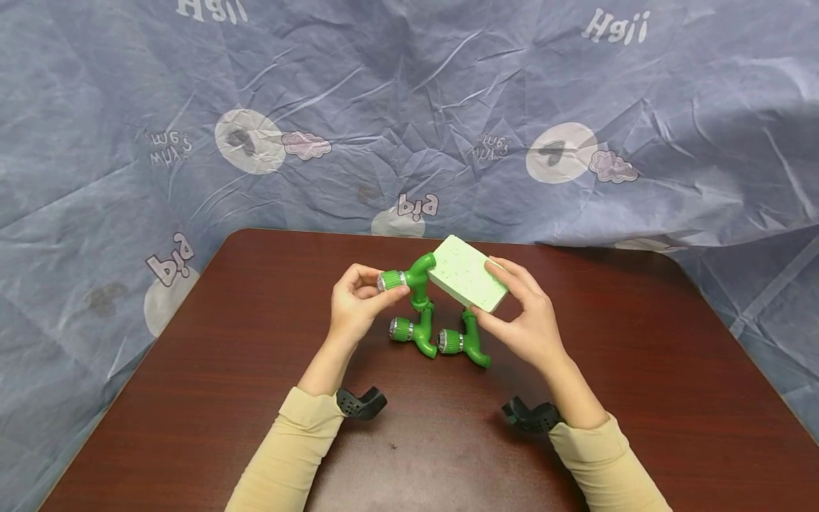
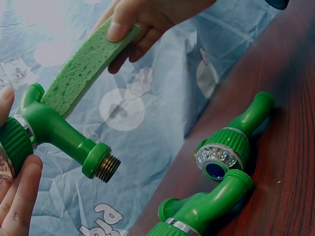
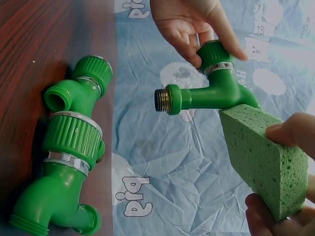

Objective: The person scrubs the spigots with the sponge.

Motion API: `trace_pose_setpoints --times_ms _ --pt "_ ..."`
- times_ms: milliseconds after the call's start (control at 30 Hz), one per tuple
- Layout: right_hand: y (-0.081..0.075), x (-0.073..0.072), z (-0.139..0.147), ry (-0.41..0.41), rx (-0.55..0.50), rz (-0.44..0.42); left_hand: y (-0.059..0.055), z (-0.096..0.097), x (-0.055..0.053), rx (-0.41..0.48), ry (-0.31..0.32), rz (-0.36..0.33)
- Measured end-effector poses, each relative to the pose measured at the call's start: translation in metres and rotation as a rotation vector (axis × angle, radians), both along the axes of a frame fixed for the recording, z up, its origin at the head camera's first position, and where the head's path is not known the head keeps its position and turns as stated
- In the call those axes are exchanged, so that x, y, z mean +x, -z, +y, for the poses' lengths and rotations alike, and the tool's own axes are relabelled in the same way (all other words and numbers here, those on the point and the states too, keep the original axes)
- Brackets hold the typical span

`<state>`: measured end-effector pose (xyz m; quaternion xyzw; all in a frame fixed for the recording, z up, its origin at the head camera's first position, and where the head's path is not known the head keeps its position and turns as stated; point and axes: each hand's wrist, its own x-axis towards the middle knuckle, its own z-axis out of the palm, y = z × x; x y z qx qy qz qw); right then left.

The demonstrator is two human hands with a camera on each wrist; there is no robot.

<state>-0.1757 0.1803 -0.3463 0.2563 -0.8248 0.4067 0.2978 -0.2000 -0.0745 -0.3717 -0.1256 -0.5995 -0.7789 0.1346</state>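
My left hand (image 1: pixel 355 299) pinches the ribbed knob of a green faucet (image 1: pixel 419 279), holding it raised above the table. Its brass threaded end (image 2: pixel 108 168) points away from the knob in the left wrist view. My right hand (image 1: pixel 527 320) grips a light green sponge (image 1: pixel 468 274) by its edges, thumb on one side and fingers on the other. One end of the sponge meets the faucet's body near the spout in the right wrist view. Two more green faucets lie below on the table, a left one (image 1: pixel 422 333) and a right one (image 1: pixel 472 341).
The dark red-brown table (image 1: pixel 224 370) extends around the hands. Behind it hangs a wrinkled blue-grey cloth (image 1: pixel 384 92) with printed words and shapes. Black straps with mounts, a left one (image 1: pixel 362 403) and a right one (image 1: pixel 531 414), sit at the wrists.
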Motion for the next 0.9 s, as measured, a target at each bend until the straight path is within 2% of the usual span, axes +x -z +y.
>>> trace_pose_setpoints --times_ms 133,367,567,733,900 --pt "0.0001 0.0011 -0.0007 0.004 -0.003 0.004 -0.0002 0.0004 0.0003 0.000 0.023 0.008" --pt "0.0008 0.0013 -0.0010 0.026 -0.005 -0.002 -0.0006 -0.0021 0.0009 -0.053 0.040 -0.075" --pt "0.0016 0.0003 0.0000 0.038 -0.019 -0.014 0.0003 -0.0052 0.0002 -0.099 0.078 -0.038" --pt "0.0006 -0.0001 -0.0003 0.032 -0.035 -0.011 0.0013 -0.0045 0.0000 -0.128 0.064 0.015" --pt "0.0002 -0.0006 -0.0001 0.033 -0.047 -0.010 -0.0001 -0.0036 0.0004 -0.127 0.055 0.011"
